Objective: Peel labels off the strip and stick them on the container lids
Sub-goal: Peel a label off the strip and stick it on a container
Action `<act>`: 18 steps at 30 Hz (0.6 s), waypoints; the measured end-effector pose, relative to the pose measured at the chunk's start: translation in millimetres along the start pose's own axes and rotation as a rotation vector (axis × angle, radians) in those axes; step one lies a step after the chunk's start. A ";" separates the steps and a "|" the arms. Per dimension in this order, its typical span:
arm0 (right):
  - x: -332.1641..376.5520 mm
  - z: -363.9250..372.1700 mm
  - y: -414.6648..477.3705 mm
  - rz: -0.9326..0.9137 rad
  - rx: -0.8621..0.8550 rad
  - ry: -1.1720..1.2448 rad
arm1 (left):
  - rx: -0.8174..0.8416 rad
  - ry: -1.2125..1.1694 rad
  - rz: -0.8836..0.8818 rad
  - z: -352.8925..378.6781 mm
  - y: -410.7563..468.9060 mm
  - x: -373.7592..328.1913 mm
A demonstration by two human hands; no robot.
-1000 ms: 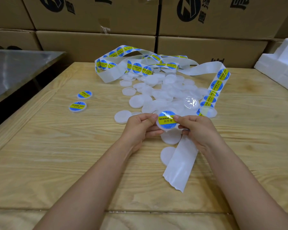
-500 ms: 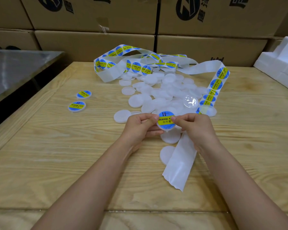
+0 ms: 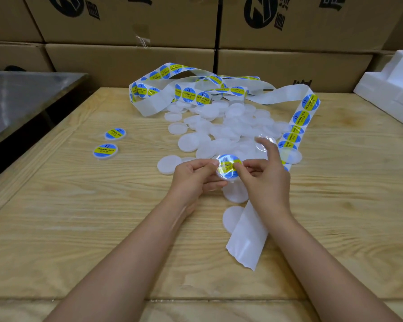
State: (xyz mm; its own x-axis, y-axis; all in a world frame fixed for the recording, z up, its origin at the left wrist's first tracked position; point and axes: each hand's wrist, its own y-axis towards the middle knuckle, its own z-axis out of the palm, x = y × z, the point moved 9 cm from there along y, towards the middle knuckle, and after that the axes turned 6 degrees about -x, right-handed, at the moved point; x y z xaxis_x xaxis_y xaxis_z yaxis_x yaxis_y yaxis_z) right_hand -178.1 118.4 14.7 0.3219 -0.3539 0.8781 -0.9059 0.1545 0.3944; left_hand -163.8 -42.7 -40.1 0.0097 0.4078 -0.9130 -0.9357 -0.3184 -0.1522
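Observation:
My left hand (image 3: 194,177) grips a white round lid (image 3: 227,167) by its left edge, just above the table. A blue and yellow label covers the lid's top. The thumb of my right hand (image 3: 264,175) presses on the label's right side while the index finger sticks up, blurred. A long white label strip (image 3: 306,108) loops across the back of the table and comes down on the right, its bare end (image 3: 248,235) lying under my right wrist. A heap of plain white lids (image 3: 221,129) lies behind my hands.
Two labelled lids (image 3: 105,151) (image 3: 115,134) lie apart at the left on the wooden table (image 3: 79,217). Stacked cardboard boxes (image 3: 130,59) wall the back. White foam blocks (image 3: 391,89) stand at the right and a metal table (image 3: 21,94) at the left.
The lid has turned in my hands, so the label now sits tilted. My right thumb has slid onto the label and the right index finger has lifted away.

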 end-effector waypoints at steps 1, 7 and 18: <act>-2.8 0.3 1.2 0.023 0.000 0.034 | 0.002 -0.005 0.000 0.2 -0.1 -0.1; -11.4 1.6 2.5 0.046 -0.070 0.091 | 0.054 0.017 0.051 8.7 -2.7 -5.1; -22.6 18.0 -1.8 0.179 -0.009 0.232 | 0.040 0.048 0.195 15.0 -9.5 -15.6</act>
State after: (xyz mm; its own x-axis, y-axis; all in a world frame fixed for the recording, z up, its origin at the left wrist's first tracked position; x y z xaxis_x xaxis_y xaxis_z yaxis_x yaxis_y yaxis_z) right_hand -188.7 109.4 -10.7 0.2126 -0.0999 0.9720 -0.9518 0.2040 0.2292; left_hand -160.4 -33.2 -18.8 -0.1571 0.3004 -0.9408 -0.9347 -0.3528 0.0434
